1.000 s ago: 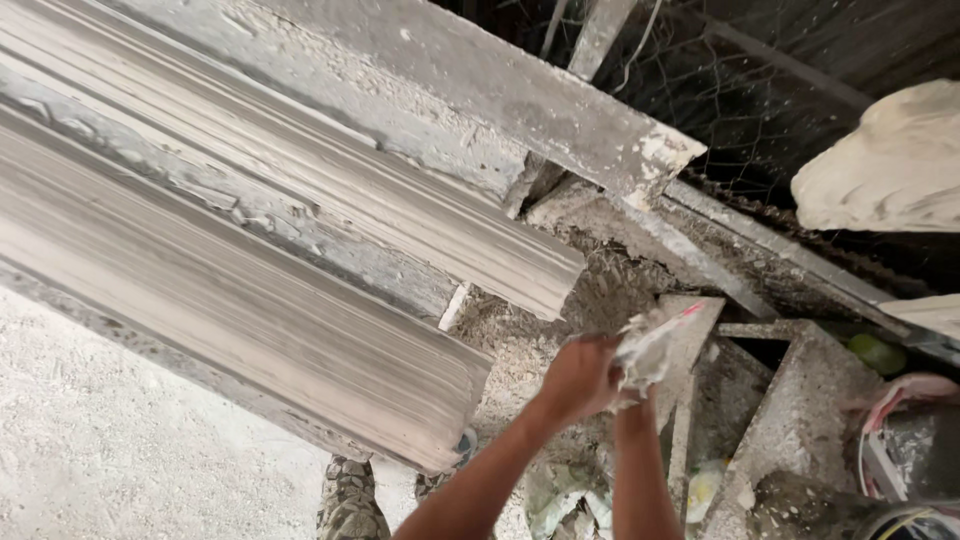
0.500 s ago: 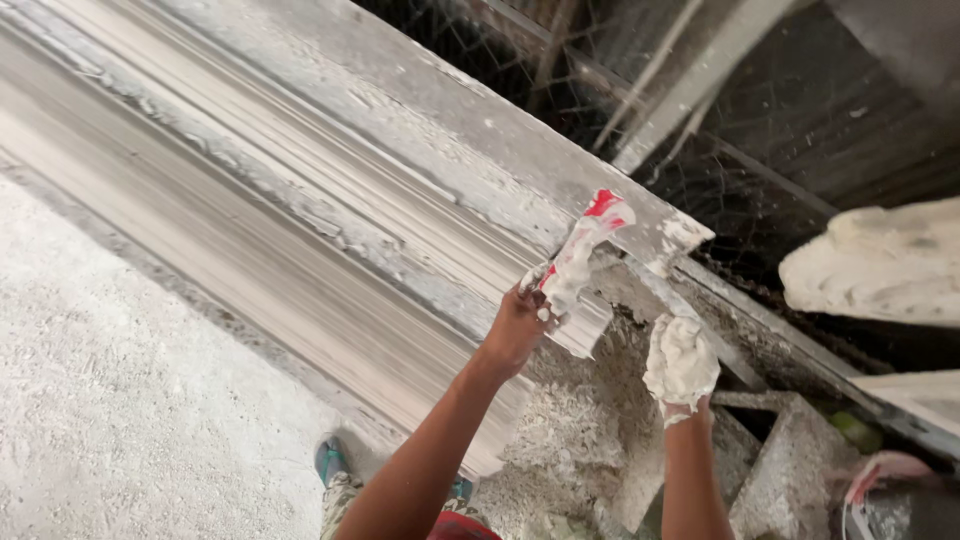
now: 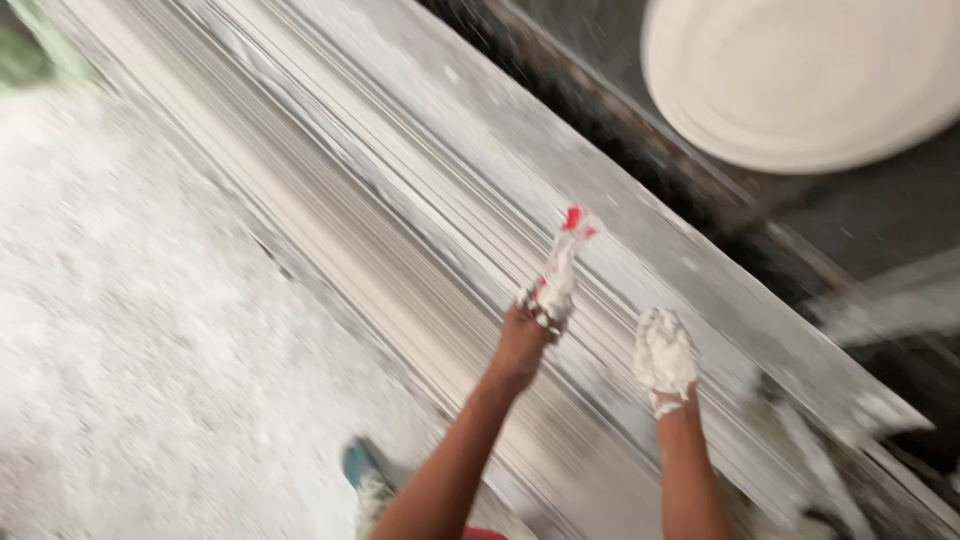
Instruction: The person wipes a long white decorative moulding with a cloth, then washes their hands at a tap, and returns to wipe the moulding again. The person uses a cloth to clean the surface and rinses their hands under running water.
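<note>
My left hand (image 3: 522, 340) grips a plaster-caked scraper (image 3: 560, 268) with a red tip, held upright over the long grooved plaster moulding (image 3: 330, 190) that runs diagonally across the view. My right hand (image 3: 664, 358), coated in white plaster, rests on or hovers just above the moulding a little to the right of the tool; it seems to hold a lump of wet plaster. The picture is motion-blurred.
A round white plaster disc (image 3: 800, 75) lies at the top right beyond the bench edge. The floor (image 3: 130, 330) at the left is speckled with white plaster. My shoe (image 3: 362, 470) shows near the bottom. A dark gap runs along the bench's far side.
The view has swung further along the moulding. Both hands moved from the moulding's broken end up onto its surface, the left still holding the scraper. The round disc has come into view.
</note>
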